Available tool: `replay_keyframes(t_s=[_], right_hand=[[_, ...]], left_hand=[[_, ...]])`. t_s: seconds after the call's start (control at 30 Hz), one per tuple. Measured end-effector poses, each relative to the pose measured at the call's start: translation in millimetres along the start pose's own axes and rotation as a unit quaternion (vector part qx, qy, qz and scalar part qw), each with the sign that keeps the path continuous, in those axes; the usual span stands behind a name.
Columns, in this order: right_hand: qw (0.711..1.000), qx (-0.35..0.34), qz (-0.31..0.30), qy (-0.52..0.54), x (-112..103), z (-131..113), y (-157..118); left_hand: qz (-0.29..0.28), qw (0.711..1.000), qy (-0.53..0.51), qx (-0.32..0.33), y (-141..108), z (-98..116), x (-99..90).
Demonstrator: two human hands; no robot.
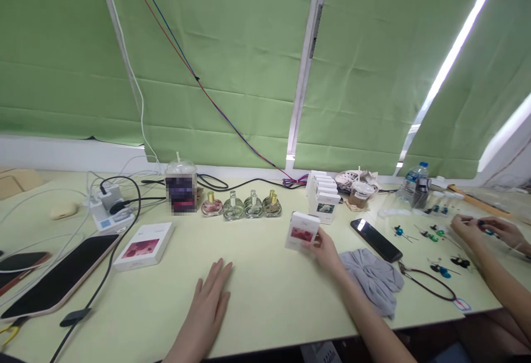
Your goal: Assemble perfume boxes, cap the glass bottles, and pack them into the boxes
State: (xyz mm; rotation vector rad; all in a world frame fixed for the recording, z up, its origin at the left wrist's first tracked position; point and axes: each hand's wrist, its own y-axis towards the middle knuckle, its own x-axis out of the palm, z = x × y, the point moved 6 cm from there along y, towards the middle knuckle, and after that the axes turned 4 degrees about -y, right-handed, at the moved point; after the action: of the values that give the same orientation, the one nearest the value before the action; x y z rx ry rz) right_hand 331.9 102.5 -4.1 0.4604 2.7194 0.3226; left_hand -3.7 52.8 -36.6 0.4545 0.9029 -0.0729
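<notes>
Box [302, 234] is beyond and right of the left hand [207, 303], which lies palm-down on the table [265, 307], fingers loosely spread; the right hand [326, 249] pinches it near-upright by its lower right edge. Farther back stand four bottles [252, 208], with white boxes [326, 202] to their right.

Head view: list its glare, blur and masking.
Head view: bright light glares between the green blinds at right; head view: blocky pixels mask the lidded cup; head view: the white box in the right hand has unreadably soft fine print.
</notes>
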Motion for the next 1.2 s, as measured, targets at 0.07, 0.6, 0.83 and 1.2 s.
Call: replay_keyframes(t_s=[0.07, 0.6, 0.83, 1.2], right_hand=[[0.998, -0.012, -0.067, 0.016, 26.7, -18.0, -21.6], [0.978, -0.080, -0.192, 0.029, 115.0, -94.2, -91.7], [0.977, -0.106, -0.172, 0.066, 117.4, -93.8, -97.6], [0.977, -0.096, -0.181, 0.059, 125.8, -93.3, -98.6]], left_hand=[[-0.001, 0.999, -0.044, 0.003, 1.0, 13.4, 1.1], [0.103, 0.913, -0.395, 0.022, 11.9, 59.8, -54.3], [0.072, 0.906, -0.415, -0.034, 15.4, 49.1, -50.8], [0.061, 0.955, -0.289, 0.021, 14.9, 36.4, -55.5]])
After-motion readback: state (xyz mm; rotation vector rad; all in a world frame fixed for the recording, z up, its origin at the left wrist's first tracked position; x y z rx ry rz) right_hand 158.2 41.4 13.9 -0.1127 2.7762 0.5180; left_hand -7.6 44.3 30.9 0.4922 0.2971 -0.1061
